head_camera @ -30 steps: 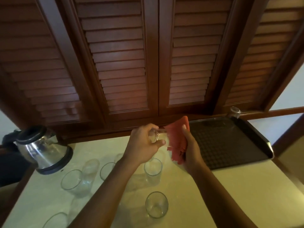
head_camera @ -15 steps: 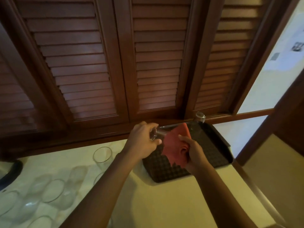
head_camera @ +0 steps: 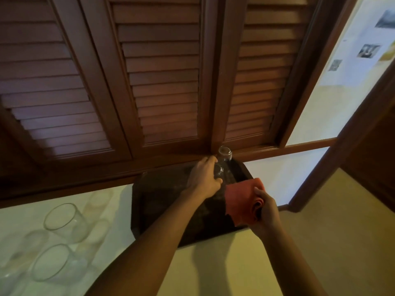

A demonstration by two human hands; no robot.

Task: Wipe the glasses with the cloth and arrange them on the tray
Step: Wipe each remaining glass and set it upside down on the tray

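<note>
Pale table carries a dark tray at its far side below louvred wooden doors, with clear glasses standing at near left. Left hand, grip curled round a glass, holds it over the tray's far right corner, just beside an inverted glass there. Right hand pinches the bunched red cloth over the tray's right edge.

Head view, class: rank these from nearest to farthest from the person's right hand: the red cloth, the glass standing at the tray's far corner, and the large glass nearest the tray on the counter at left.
1. Red cloth: held in the right hand.
2. Far-corner glass: on the tray, ahead of the hand.
3. Large counter glass: far left.
</note>
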